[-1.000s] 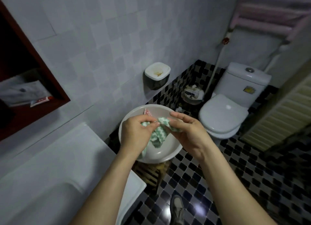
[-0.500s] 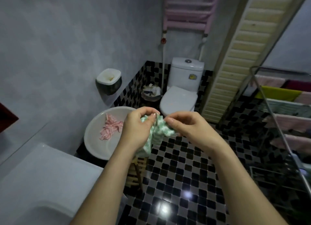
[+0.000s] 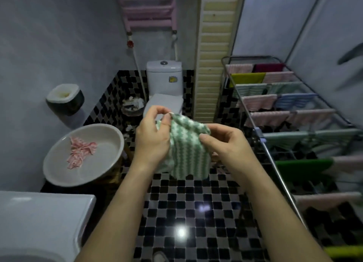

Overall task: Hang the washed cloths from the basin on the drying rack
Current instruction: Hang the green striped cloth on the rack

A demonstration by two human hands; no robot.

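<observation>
A green-and-white striped cloth (image 3: 187, 150) hangs partly spread between my hands above the tiled floor. My left hand (image 3: 152, 138) pinches its upper left edge, and my right hand (image 3: 222, 142) pinches its right edge with thumb and fingers. The white basin (image 3: 110, 159) stands at the left on a low stool, with a crumpled pink-and-white cloth (image 3: 80, 150) lying in it. The metal drying rack (image 3: 275, 163) runs along the right wall, its bars carrying several pink, green, blue and yellow cloths.
A toilet (image 3: 164, 89) stands at the back, a waste bin (image 3: 132, 106) beside it. A wall-mounted holder (image 3: 64, 98) is left of it, a pink radiator (image 3: 147, 8) above. A white appliance top (image 3: 39, 218) fills the lower left. Black-and-white tiled floor (image 3: 186, 212) lies below my arms.
My view has swung right from the basin toward the rack. Both hands carried the green cloth away from the basin and spread it wider.
</observation>
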